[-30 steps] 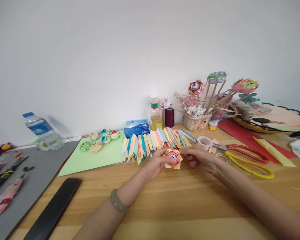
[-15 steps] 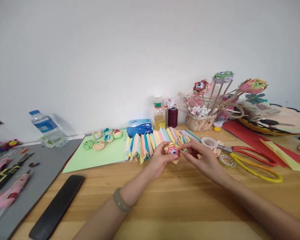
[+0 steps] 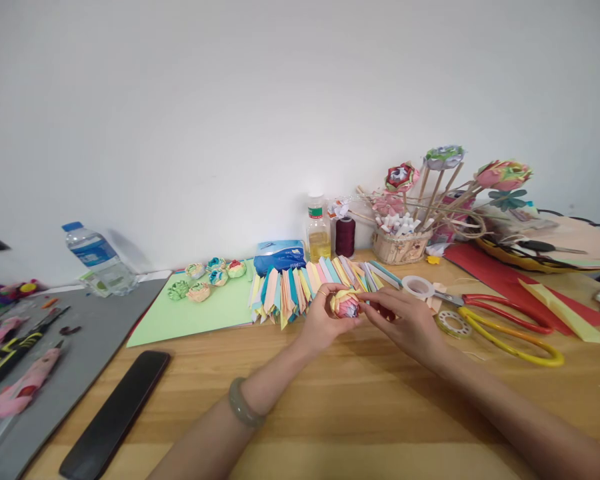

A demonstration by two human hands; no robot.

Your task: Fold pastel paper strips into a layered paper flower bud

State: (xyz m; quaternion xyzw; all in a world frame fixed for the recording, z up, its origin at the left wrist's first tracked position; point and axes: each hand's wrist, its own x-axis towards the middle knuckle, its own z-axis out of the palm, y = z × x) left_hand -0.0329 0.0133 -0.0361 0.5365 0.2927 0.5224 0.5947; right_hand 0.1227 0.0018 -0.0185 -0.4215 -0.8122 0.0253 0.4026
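A small folded-paper flower [image 3: 345, 305] with yellow outer petals and a pink and lilac middle is held above the table. My left hand [image 3: 325, 322] is closed round its left and lower side, thumb underneath. Thumb and fingers of my right hand [image 3: 405, 321] are pinched together at the flower's right edge, touching its petals. Just behind both hands lies a long row of folded paper strips [image 3: 285, 293] in yellow, peach, blue and white. A white tape roll [image 3: 419, 287] rests beyond my right hand.
Scissors [image 3: 510, 327] with red and yellow handles lie right, by a clear tape ring [image 3: 454, 324]. Several paper flowers [image 3: 199, 291] sit on green paper [image 3: 180, 325]. A black case [image 3: 115, 413] lies front left. Behind stand an oil bottle [image 3: 319, 237], thread spool [image 3: 345, 237] and flower basket [image 3: 400, 247].
The flower has turned in my hands, its middle now facing lower right. My left thumb has slid from its front to below it, and my right fingers have shifted along its edge.
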